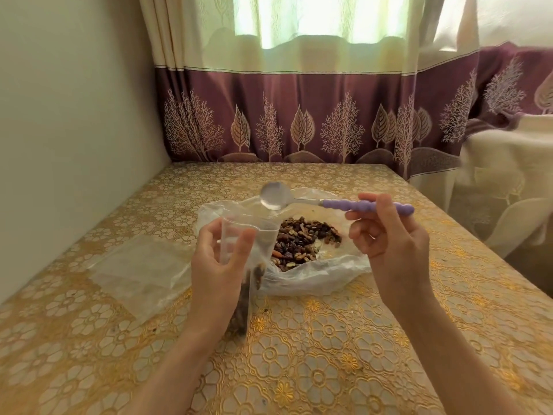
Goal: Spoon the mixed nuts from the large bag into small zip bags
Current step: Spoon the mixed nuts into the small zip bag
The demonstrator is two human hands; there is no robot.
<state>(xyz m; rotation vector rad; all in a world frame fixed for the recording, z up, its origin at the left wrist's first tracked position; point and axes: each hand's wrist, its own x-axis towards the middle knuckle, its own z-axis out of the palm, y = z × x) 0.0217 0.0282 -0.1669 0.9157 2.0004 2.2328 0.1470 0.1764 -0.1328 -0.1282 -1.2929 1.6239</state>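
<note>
My left hand (217, 262) holds a small clear zip bag (248, 235) upright with its mouth open; some nuts sit in its lower part. My right hand (386, 235) pinches the purple handle of a metal spoon (276, 195). The spoon's empty bowl hangs just above and behind the small bag's mouth. The large clear bag (317, 274) lies spread open on the table behind both hands, with a pile of mixed nuts (305, 239) in its middle.
Several empty small zip bags (140, 268) lie flat on the gold-patterned tablecloth (329, 354) to the left. A wall runs along the left side, a purple and cream curtain (299, 115) hangs behind the table, and the table's edge drops off at the right.
</note>
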